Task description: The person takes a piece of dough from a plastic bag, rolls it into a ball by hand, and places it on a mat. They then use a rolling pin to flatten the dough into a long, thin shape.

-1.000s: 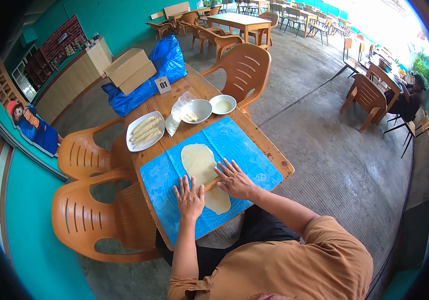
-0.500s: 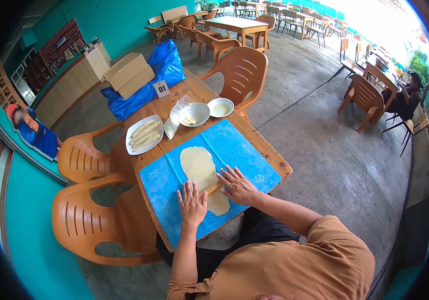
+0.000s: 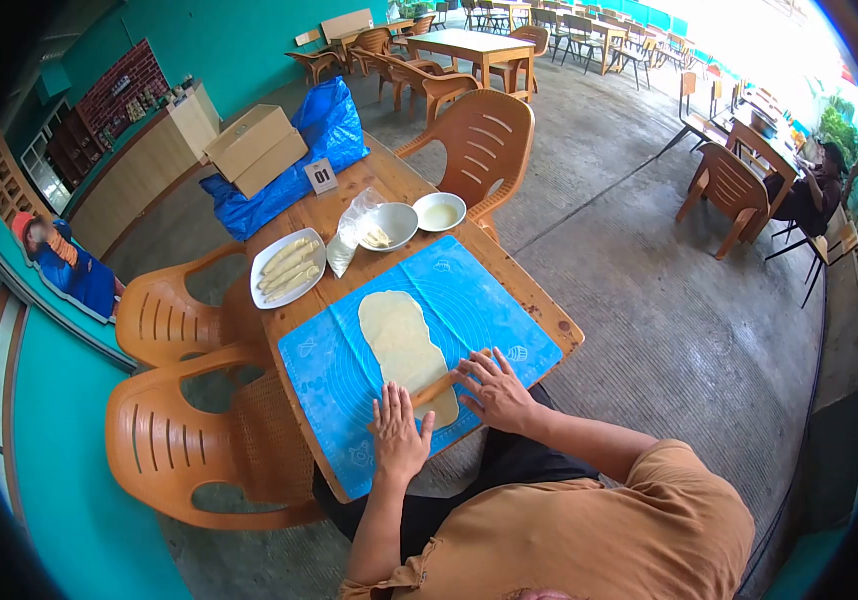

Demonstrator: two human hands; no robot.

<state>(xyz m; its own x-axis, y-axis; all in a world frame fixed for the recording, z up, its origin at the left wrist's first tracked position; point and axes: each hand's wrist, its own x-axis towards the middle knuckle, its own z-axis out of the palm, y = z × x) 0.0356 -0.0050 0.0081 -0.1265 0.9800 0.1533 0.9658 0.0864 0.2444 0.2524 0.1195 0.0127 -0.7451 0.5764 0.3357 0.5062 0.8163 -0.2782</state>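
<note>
A long sheet of pale dough [image 3: 397, 335] lies flat on the blue mat [image 3: 489, 300]. Across its near part rests a wooden rolling pin [image 3: 435, 389], tilted up to the right. My left hand [image 3: 399, 435] lies over the pin's left end, fingers stretched out and palm down. On the right end is my right hand [image 3: 497, 392], its fingers spread over the pin. Beyond the mat are a white plate of rolled dough pieces [image 3: 289, 266], a plastic bag of white powder [image 3: 345, 250], a bowl with pale pieces [image 3: 399, 222] and a bowl of pale liquid [image 3: 440, 212].
On the wooden table's [image 3: 561, 318] far end are a cardboard box [image 3: 257, 150], a blue plastic bag [image 3: 334, 125] and a "01" sign [image 3: 321, 177]. Orange chairs [image 3: 164, 435] stand at the left and far side. A person [image 3: 817, 190] sits at the far right.
Both hands and the rolling pin have moved toward my body and slightly right along the dough. More of the dough's middle shows now.
</note>
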